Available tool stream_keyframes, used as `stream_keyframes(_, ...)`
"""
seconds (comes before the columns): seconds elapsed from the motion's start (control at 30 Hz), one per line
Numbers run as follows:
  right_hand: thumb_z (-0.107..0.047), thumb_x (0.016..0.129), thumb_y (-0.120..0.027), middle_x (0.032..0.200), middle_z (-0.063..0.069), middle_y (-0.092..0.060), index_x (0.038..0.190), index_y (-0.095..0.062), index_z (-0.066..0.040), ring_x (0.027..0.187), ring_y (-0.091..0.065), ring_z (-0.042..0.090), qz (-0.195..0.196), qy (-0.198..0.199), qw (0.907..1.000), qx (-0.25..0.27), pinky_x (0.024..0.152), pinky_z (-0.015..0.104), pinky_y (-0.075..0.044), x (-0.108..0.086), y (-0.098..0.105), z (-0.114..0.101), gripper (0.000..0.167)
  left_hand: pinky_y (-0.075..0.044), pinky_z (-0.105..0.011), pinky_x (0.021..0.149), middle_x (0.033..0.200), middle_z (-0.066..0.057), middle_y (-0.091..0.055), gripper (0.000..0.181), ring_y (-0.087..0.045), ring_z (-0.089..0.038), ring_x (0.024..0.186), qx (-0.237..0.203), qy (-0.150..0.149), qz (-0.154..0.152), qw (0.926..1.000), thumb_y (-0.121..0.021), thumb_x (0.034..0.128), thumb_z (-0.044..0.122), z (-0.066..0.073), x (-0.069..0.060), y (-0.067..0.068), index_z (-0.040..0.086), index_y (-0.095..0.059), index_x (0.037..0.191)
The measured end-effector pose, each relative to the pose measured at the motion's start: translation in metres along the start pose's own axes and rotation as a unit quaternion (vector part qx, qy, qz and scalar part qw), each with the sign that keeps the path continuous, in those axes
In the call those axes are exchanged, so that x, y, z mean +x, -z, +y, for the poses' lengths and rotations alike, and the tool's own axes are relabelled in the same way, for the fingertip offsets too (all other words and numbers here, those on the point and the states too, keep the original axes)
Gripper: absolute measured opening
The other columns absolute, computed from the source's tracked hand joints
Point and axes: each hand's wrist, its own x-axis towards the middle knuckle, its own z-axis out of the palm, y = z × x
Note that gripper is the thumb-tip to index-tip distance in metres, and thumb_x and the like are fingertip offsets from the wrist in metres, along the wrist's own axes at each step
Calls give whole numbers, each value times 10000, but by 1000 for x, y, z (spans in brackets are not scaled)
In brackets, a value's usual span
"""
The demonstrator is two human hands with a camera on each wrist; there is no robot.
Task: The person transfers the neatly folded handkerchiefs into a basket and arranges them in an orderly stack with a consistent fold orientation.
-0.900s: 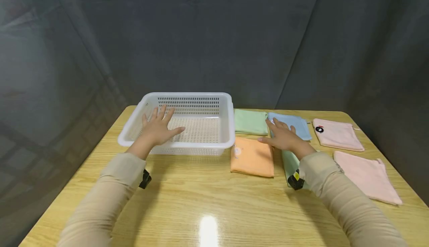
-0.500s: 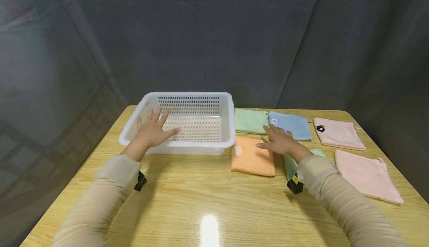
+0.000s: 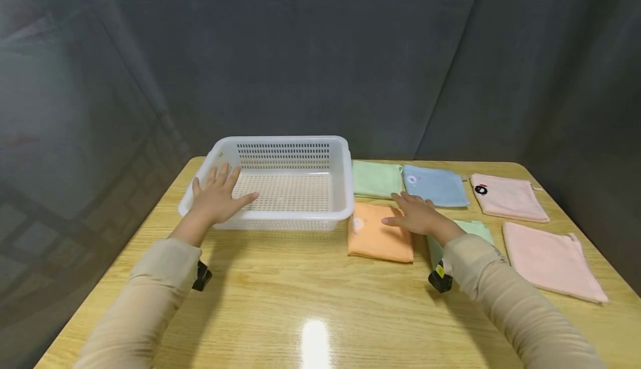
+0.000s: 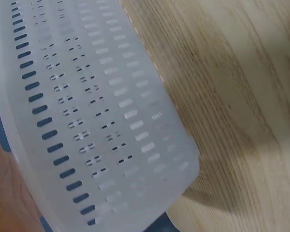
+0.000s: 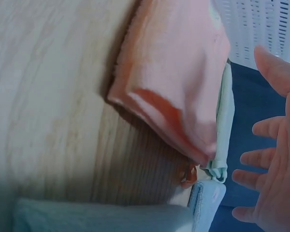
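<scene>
A white slotted plastic basket (image 3: 280, 221) stands at the back left of the table, with nothing in it. Above its left front part my left hand (image 3: 215, 199) hovers, fingers spread. My right hand (image 3: 415, 213) hangs over the right edge of a folded orange towel (image 3: 378, 238), holding nothing; in the right wrist view its fingers (image 5: 261, 128) are apart from the cloth. Beneath the right wrist lies a green towel (image 3: 476, 229), partly hidden by the arm. Another green towel (image 3: 375, 178) and a blue towel (image 3: 435, 186) lie behind the orange one.
Two pink towels lie at the right: a far one (image 3: 508, 196) with a dark patch, and a nearer plain one (image 3: 553, 260). The wooden table (image 3: 270, 302) extends toward me. A dark grey curtain (image 3: 320, 52) hangs behind its back edge.
My left hand has drifted left and slightly down over the basket. My right hand has drawn back a little toward me, uncovering more of the blue towel. The basket and towels stay in place.
</scene>
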Motion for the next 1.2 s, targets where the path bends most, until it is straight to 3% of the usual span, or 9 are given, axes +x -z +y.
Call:
stream_keyframes(0.37, -511, 835, -432, 1371, 269, -153, 1363, -186, 2, 1211, -121, 475, -64, -22, 9999, 98, 890, 644, -40, 4, -5, 2, 776, 129, -631, 868, 1424, -163, 75, 873, 84, -414, 1249, -173, 74, 34, 9998, -282, 784, 674, -11, -7, -2, 119, -4, 1398)
stream_keyframes(0.7, -455, 853, -447, 1364, 266, -184, 1350, -184, 45, 1228, -140, 434, -74, 218, 9992, 332, 913, 615, -77, 7, -11, 7, 754, 149, -630, 856, 1415, -188, 89, 872, 100, -418, 1243, -258, 130, 12, 9996, -286, 789, 665, -18, -11, -3, 117, 23, 1394)
stream_keyframes(1.2, -414, 872, -443, 1310, 286, -288, 1312, -227, 106, 1181, -267, 429, -109, 321, 9971, 679, 927, 525, -238, 9, -19, 10, 715, 156, -631, 848, 1409, -190, 115, 889, 151, -407, 1232, -401, 171, -4, 9990, -286, 791, 664, -32, -16, -6, 69, -13, 1392)
